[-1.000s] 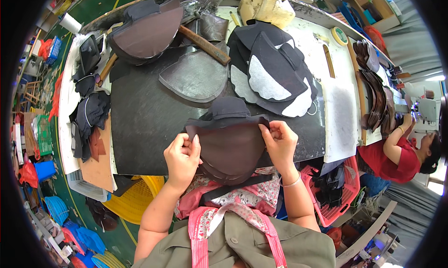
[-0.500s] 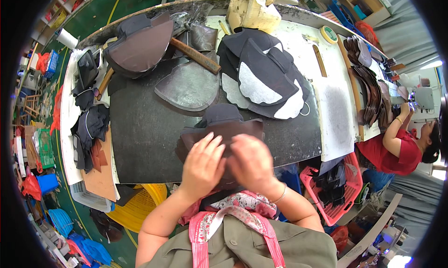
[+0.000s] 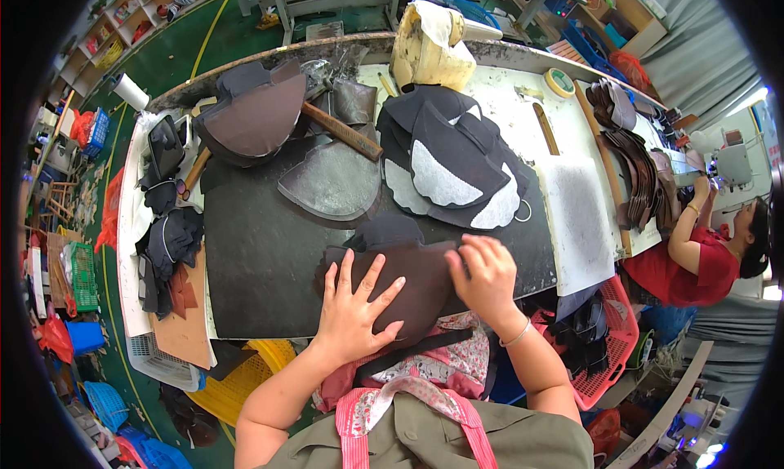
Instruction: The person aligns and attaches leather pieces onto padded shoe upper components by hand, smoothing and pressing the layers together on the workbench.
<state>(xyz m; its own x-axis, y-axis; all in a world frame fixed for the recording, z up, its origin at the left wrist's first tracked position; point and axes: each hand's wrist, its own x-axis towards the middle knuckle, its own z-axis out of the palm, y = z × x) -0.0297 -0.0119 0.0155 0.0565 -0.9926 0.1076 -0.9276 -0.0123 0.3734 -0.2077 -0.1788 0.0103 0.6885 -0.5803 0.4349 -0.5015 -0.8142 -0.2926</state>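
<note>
A dark brown leather-like panel (image 3: 420,281) with a black flap (image 3: 390,232) along its far side lies at the near edge of the black work mat (image 3: 261,257). My left hand (image 3: 351,314) rests flat on its left part, fingers spread. At the panel's right edge is my right hand (image 3: 487,280), its fingers curled and thumb closed against that edge. Beyond them lies a shiny grey, rounded piece (image 3: 331,183). A stack of black scalloped pieces (image 3: 457,142) with white lower parts sits to its right. A similar brown panel (image 3: 253,122) is at the far left.
A wooden handle (image 3: 343,132) lies across the far pieces. Behind the stack stands a stained yellowish container (image 3: 433,53); tape (image 3: 559,83) lies to its right. Black cloth (image 3: 173,239) heaps at left. A pink basket (image 3: 608,338) is at right, near a seated person in red (image 3: 690,265).
My hands have moved apart: the left has spread flat on the panel, the right has shifted to its right edge. The whole view has tilted slightly upward.
</note>
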